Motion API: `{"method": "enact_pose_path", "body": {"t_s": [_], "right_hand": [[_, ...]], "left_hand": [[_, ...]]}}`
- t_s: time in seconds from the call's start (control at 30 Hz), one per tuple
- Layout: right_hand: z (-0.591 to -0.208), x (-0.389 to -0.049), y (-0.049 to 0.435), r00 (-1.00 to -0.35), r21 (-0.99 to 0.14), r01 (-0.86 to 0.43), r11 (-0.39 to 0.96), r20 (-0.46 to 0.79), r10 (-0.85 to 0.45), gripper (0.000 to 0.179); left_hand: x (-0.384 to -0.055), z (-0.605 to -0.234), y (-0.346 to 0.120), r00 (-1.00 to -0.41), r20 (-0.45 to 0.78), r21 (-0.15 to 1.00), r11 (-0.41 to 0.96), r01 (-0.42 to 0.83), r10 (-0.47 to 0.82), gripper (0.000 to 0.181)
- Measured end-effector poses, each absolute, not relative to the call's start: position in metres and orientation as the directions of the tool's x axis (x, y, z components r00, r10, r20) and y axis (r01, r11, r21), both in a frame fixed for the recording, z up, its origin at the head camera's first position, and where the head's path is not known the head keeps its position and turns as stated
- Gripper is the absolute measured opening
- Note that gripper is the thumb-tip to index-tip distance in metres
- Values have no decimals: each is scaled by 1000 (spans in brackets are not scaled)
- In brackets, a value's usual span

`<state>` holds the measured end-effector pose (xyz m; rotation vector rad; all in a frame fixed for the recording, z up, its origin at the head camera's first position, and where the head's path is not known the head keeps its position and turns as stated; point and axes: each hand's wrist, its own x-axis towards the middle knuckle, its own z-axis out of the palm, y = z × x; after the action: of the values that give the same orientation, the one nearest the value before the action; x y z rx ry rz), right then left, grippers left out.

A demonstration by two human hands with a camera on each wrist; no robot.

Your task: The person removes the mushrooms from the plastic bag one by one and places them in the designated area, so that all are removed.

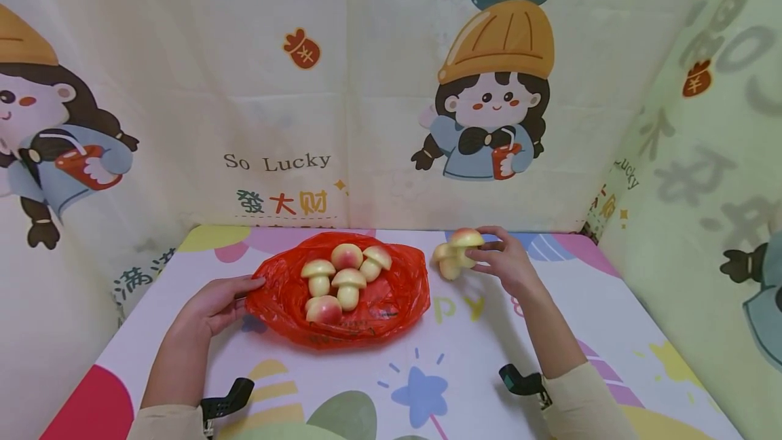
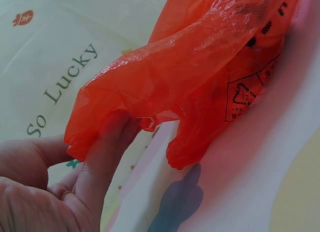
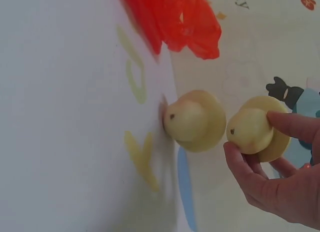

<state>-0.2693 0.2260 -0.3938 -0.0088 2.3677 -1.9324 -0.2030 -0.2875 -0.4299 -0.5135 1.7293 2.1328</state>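
Slanting up from the head view's lower right, the right hand (image 1: 510, 260) pinches a mushroom (image 1: 466, 237) right of centre; the left hand (image 1: 215, 301), angled from lower left, grips the red bag (image 1: 400, 304) left of centre.

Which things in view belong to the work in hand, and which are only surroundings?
Job, probably:
- red plastic bag in left hand
- mushroom in right hand
- another mushroom beside it
- five mushrooms inside bag

Surroundings:
- patterned tablecloth
- printed backdrop
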Motion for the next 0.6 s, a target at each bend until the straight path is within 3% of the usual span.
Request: {"method": "enact_pose_path", "body": {"t_s": [0.6], "right_hand": [[-406,-277,242,-989,-932,131,338,-98,111,63]], "left_hand": [[-201,-428,-286,-880,-473,863,-180,-472,41,77]]}}
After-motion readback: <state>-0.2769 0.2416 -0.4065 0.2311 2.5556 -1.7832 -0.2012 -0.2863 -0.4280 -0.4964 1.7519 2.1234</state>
